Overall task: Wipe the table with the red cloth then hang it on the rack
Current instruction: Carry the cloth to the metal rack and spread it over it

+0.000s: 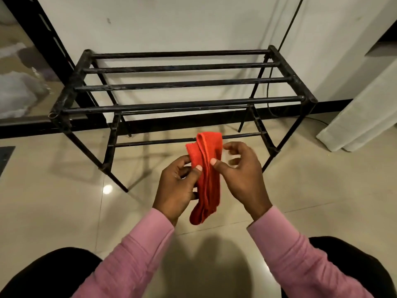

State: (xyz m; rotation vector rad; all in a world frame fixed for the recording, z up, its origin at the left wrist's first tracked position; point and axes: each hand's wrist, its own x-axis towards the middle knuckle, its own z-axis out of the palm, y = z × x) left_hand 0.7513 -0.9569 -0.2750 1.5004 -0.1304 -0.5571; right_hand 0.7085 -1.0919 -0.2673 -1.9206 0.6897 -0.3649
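Pink sleeves (133, 250) closest to me, then the hands low over the tiled floor (64, 201). The red cloth (207, 177) hangs bunched between them. The left hand (176, 186) pinches one edge with its thumb, and the right hand (240, 179) pinches the other, spare fingers loosely curled. Just past it stands the black rack (182, 83), against the white wall (171, 22).

Warm, rather dim indoor light falls from overhead. A small glare spot (107, 188) shines on the glossy floor (64, 201) at 8 o'clock, and a broad soft shadow (206, 254) pools at 6 o'clock. The rack (182, 83) casts faint crossed shadows beneath itself. Straight lines bow toward the edges — wide-angle distortion — and detail is slightly soft throughout.
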